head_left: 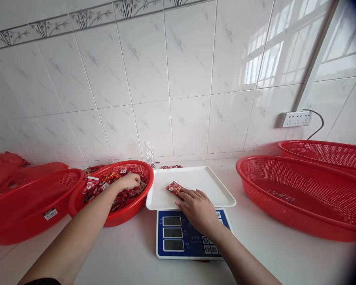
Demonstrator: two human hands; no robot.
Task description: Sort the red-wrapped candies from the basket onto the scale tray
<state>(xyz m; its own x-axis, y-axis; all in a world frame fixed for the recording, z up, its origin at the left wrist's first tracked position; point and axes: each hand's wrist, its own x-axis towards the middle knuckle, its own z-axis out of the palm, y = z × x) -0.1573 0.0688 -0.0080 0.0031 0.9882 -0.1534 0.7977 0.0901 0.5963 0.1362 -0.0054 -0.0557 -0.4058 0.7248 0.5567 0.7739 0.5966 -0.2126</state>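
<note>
My left hand (129,181) reaches into a red basket (150,170) filled with small red packets (96,192). Its fingers are curled down among them, and what they grip is hidden. Over the white tray (216,194) of a digital scale (190,243), my right hand (197,206) holds the near end of a red printed packet (174,188) between thumb and fingers. The packet's far end sticks out past the fingertips, just above or touching the tray. My right wrist passes over the scale's blue keypad panel, covering part of it.
Another red basket (32,209) stands at far left, beside red plastic bags (6,166). On the right, a large basket (302,170) contains a clear wrapper (281,196), with another basket (326,148) behind. A plastic bottle (149,153) and a power socket (295,118) are near the tiled wall.
</note>
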